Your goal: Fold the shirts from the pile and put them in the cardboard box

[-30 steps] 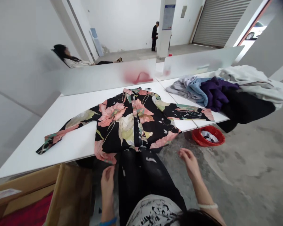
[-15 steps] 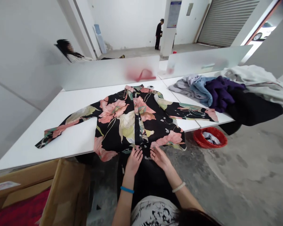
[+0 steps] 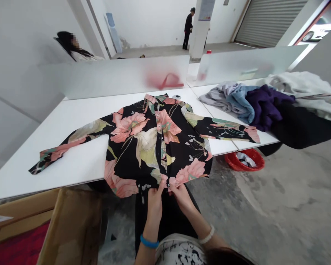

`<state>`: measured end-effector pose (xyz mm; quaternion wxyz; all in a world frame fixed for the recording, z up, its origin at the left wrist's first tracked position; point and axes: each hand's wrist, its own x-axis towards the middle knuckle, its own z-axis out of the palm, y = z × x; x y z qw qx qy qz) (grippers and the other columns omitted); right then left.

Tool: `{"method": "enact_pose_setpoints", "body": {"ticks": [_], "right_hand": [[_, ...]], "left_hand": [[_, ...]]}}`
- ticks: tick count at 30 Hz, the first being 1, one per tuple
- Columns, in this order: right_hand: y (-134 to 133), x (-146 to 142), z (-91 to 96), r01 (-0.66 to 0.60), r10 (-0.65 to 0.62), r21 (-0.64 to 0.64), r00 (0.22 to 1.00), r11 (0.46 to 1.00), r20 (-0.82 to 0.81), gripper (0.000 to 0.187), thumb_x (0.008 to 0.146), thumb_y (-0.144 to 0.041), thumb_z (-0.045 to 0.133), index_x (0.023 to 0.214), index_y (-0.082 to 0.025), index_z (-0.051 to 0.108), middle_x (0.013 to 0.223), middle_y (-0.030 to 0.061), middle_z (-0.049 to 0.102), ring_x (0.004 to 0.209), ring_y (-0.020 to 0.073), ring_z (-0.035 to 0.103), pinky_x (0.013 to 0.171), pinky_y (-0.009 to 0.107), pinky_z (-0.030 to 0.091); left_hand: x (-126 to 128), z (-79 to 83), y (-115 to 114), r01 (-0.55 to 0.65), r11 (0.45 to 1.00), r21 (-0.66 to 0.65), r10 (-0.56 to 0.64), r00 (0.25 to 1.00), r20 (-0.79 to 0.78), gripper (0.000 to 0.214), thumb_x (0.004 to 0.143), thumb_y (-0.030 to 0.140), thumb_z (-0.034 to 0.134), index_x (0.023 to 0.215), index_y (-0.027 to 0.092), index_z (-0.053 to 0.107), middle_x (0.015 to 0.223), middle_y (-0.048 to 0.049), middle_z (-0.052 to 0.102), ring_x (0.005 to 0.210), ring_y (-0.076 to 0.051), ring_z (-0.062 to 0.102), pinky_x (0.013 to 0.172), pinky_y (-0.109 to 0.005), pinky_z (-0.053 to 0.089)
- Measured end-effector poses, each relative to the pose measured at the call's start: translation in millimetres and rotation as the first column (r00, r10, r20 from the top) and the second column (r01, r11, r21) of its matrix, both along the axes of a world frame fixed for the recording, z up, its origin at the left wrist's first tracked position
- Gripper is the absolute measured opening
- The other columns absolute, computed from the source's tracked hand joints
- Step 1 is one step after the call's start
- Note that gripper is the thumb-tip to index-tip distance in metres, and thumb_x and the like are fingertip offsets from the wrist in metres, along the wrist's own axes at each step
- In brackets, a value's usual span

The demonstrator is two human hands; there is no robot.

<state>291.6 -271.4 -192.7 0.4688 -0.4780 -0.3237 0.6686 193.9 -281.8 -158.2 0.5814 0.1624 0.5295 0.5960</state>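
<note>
A black shirt with large pink and green flowers (image 3: 154, 147) lies spread face up on the white table (image 3: 79, 165), sleeves stretched out to both sides, its hem hanging over the near edge. My left hand (image 3: 155, 198) pinches the bottom of the button strip at the hem. My right hand (image 3: 180, 194) pinches the hem right beside it. Both hands are closed on the cloth, close together.
A heap of clothes (image 3: 264, 105), grey, blue, purple, black and white, lies on the table at the right. A red basket (image 3: 244, 160) stands on the floor under it. A cardboard box (image 3: 57, 228) sits at my left. Frosted dividers (image 3: 121, 75) back the table. People are farther off.
My hands came up from my lap to the shirt's hem and took hold of it at the button strip. The hem has been pulled straighter.
</note>
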Motion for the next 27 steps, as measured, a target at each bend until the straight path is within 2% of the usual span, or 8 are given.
{"method": "enact_pose_setpoints", "body": {"ticks": [8,10,12,15,17,21,24,27], "right_hand": [[-1,9,3.7,-0.075,0.076,-0.018,0.995,0.997,0.058,0.046,0.062,-0.061,0.074,0.057,-0.017,0.059,0.056,0.0003,0.058,0.056,0.0125,0.051,0.059,0.026,0.041],[-2,19,11.3,-0.220,0.219,-0.003,0.973,0.976,0.070,0.043,0.068,-0.058,0.071,0.060,-0.017,0.062,0.058,0.0005,0.061,0.055,0.0114,0.052,0.056,0.024,0.040],[0,36,27.5,-0.516,0.511,0.011,0.852,0.857,0.114,0.037,0.075,-0.053,0.067,0.072,-0.017,0.067,0.065,0.0013,0.066,0.052,0.0102,0.053,0.052,0.022,0.039],[15,68,67.5,-0.837,0.795,0.039,0.532,0.546,0.290,0.032,0.085,-0.046,0.058,0.098,-0.019,0.068,0.080,0.0030,0.071,0.054,0.0102,0.058,0.053,0.022,0.042],[37,82,98.8,-0.846,0.735,0.096,0.506,0.524,0.451,0.032,0.087,-0.046,0.055,0.101,-0.020,0.069,0.084,0.0030,0.071,0.059,0.0116,0.061,0.055,0.022,0.044],[124,73,148.2,-0.772,0.352,0.302,0.551,0.559,0.757,0.027,0.087,-0.042,0.056,0.099,-0.023,0.070,0.086,0.0006,0.070,0.074,0.0146,0.062,0.070,0.025,0.046],[218,42,159.9,-0.812,0.085,0.346,0.432,0.470,0.898,0.028,0.091,-0.029,0.050,0.110,-0.019,0.066,0.108,0.0041,0.067,0.096,0.0183,0.061,0.090,0.031,0.043],[312,6,152.7,-0.783,-0.236,0.315,0.219,0.536,0.947,0.036,0.090,-0.012,0.040,0.120,-0.008,0.059,0.126,0.0138,0.058,0.117,0.0241,0.051,0.100,0.038,0.036]], "left_hand": [[-10,17.9,6,0.127,0.991,0.036,-0.126,0.991,-0.051,0.042,0.056,0.043,0.081,0.087,0.014,0.073,0.091,-0.0085,0.074,0.098,-0.027,0.066,0.093,-0.037,0.047],[-11,14.5,6,0.192,0.981,-0.016,-0.192,0.978,-0.081,0.042,0.056,0.043,0.081,0.085,0.014,0.074,0.088,-0.0093,0.074,0.095,-0.027,0.067,0.090,-0.037,0.049],[-11,8.7,3,0.200,0.978,-0.052,-0.204,0.974,-0.098,0.041,0.056,0.042,0.081,0.085,0.014,0.074,0.090,-0.0101,0.074,0.094,-0.027,0.067,0.088,-0.036,0.049],[-10,1.0,-1,0.178,0.984,-0.032,-0.180,0.978,-0.105,0.038,0.060,0.043,0.080,0.085,0.014,0.074,0.093,-0.0103,0.074,0.095,-0.027,0.066,0.088,-0.035,0.049],[-11,-1.0,-1,0.199,0.980,-0.020,-0.200,0.975,-0.092,0.038,0.062,0.044,0.079,0.085,0.014,0.074,0.091,-0.0106,0.074,0.093,-0.027,0.067,0.088,-0.036,0.049],[-13,1.6,-1,0.208,0.978,-0.004,-0.208,0.975,-0.084,0.040,0.058,0.046,0.081,0.084,0.015,0.075,0.092,-0.0114,0.074,0.095,-0.027,0.066,0.091,-0.036,0.048],[-11,3.6,-6,0.195,0.981,0.013,-0.193,0.978,-0.072,0.038,0.057,0.047,0.082,0.078,0.016,0.075,0.085,-0.0107,0.074,0.089,-0.027,0.067,0.087,-0.036,0.050],[-9,-0.9,-17,0.194,0.981,-0.005,-0.194,0.979,-0.055,0.038,0.057,0.050,0.081,0.076,0.019,0.073,0.081,-0.0099,0.073,0.081,-0.026,0.067,0.081,-0.036,0.052]]}}
